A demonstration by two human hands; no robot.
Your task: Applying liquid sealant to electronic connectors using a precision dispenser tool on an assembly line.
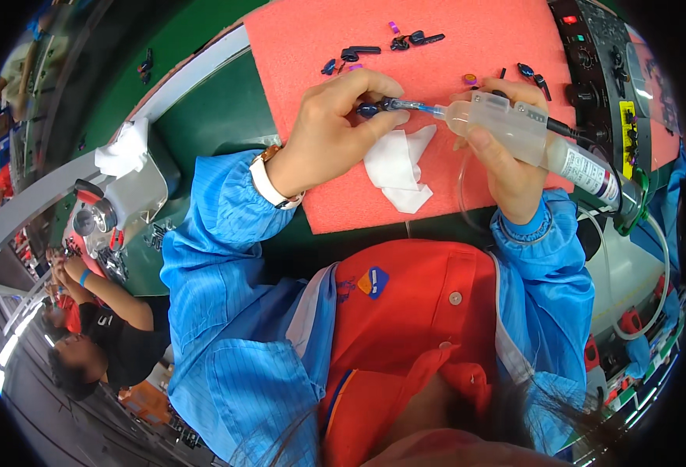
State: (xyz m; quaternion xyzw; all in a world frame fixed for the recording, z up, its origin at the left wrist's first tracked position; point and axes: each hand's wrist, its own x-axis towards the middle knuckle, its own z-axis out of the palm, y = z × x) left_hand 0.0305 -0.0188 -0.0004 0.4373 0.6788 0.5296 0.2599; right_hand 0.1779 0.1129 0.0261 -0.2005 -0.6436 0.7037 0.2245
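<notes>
Nearest the camera, our red shirt [413, 303] shows between the unfastened fronts of a blue jacket [242, 373]. Beyond it, our left hand [335, 128], with a white-strapped watch [263, 179] at the wrist, pinches a small dark earphone piece [369, 110] between thumb and fingers, above the pink mat [335, 194]. Our right hand [506, 159] is closed around a translucent dispenser [518, 132], whose blue nozzle [430, 109] points left toward the earphone piece; we cannot tell whether the tip touches it. Just below, a crumpled white tissue [396, 175] lies on the mat. Farther up the mat we see more dark earphone parts [358, 52], along with a purple ring [394, 27]. To the right of the mat stands a black control box [584, 58] with knobs and a red switch. Off to our left, a metal container [144, 191] stands on the green table [211, 117] with a white cloth [123, 149] on it, and a co-worker in black [130, 350] sits beyond.
</notes>
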